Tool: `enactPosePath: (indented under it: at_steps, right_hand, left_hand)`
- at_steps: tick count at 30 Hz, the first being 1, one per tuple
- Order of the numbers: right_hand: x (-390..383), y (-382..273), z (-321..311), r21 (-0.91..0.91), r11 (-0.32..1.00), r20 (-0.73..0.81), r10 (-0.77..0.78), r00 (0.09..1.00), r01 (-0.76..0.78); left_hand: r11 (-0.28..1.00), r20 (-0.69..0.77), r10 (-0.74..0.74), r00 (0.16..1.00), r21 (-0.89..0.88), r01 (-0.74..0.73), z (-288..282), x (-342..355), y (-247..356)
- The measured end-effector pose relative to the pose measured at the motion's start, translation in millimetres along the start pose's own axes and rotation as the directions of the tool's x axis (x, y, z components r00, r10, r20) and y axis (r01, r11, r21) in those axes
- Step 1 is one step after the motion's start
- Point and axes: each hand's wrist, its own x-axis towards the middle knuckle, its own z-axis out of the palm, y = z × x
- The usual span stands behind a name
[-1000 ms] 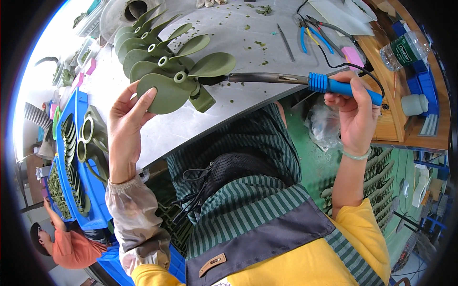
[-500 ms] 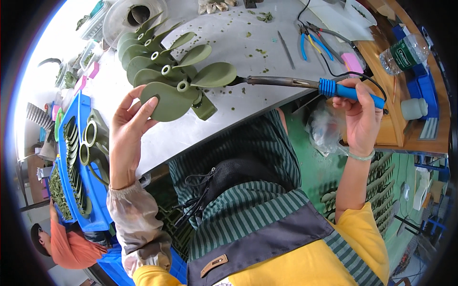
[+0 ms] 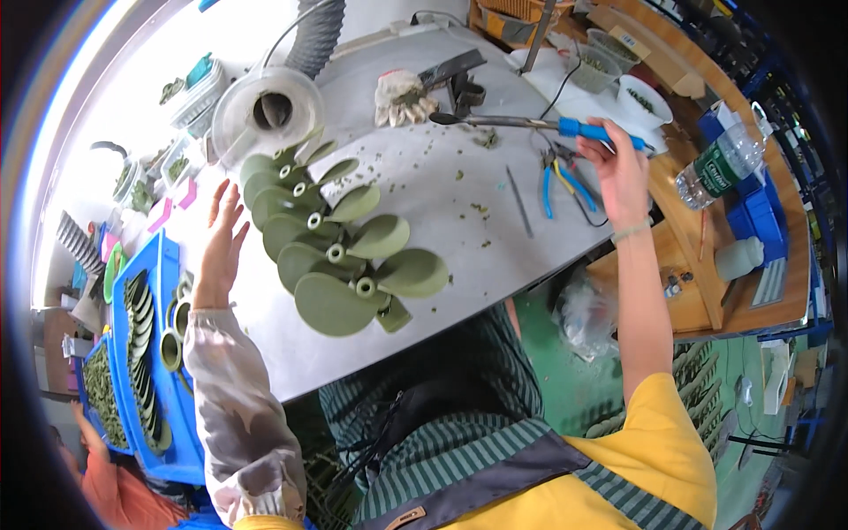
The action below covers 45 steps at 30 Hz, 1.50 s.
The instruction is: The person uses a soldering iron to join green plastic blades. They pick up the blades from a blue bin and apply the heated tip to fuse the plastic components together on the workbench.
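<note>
A row of olive-green, propeller-shaped pieces (image 3: 331, 305), with broad rounded blades and ring hubs, lies on the grey table (image 3: 495, 265). To its left, my left hand (image 3: 221, 243) is open, fingers stretched out and apart from the blades. My right hand (image 3: 622, 168) grips the blue handle of a soldering iron (image 3: 508, 121) with a long dark shaft and a broad flat tip. That tip points left over the far part of the table, close to a pair of white work gloves (image 3: 402, 99).
Blue-handled pliers (image 3: 549, 190) and a thin pointed rod (image 3: 519, 203) lie right of the row. Behind it stands a clear round hood (image 3: 231, 124) with a grey hose (image 3: 320, 40). Blue crates (image 3: 161, 256) line the left. A plastic bottle (image 3: 720, 168) rests at right; another person (image 3: 119, 486) is lower left.
My left hand has let go of the nearest propeller piece and moved left. My right hand has lifted the soldering iron away from the blades toward the far side. The view has shifted.
</note>
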Motion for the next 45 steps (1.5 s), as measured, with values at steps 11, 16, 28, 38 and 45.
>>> enactPosePath:
  at_steps: [11,16,28,38,45]
  right_hand:
    - [224.3,66.9,11.0,0.069,0.952,0.047,0.294,0.955,-0.297]
    - [255.9,112.4,14.1,0.067,0.864,0.143,0.487,0.862,-0.499]
    - [210.1,104.6,-6.9,-0.023,0.862,-0.025,0.506,0.862,-0.507]
    - [13.5,2.5,5.1,-0.117,0.880,0.197,0.474,0.858,-0.460]
    - [-61.3,-6.0,23.3,-0.153,0.860,0.346,0.508,0.789,-0.487]
  left_hand:
    - [0.968,-0.006,-0.125,0.992,-0.222,0.121,-5.8,14.7,-4.2]
    - [0.934,-0.189,-0.151,0.970,-0.349,0.077,-30.6,-58.2,-9.8]
    - [0.989,-0.092,0.040,0.995,-0.137,-0.052,-37.9,-126.8,-36.6]
    - [0.883,0.096,0.215,0.972,0.407,-0.235,-20.5,-110.8,-37.4]
    - [0.822,-0.002,0.275,0.961,0.520,-0.234,-6.5,-118.8,-16.2]
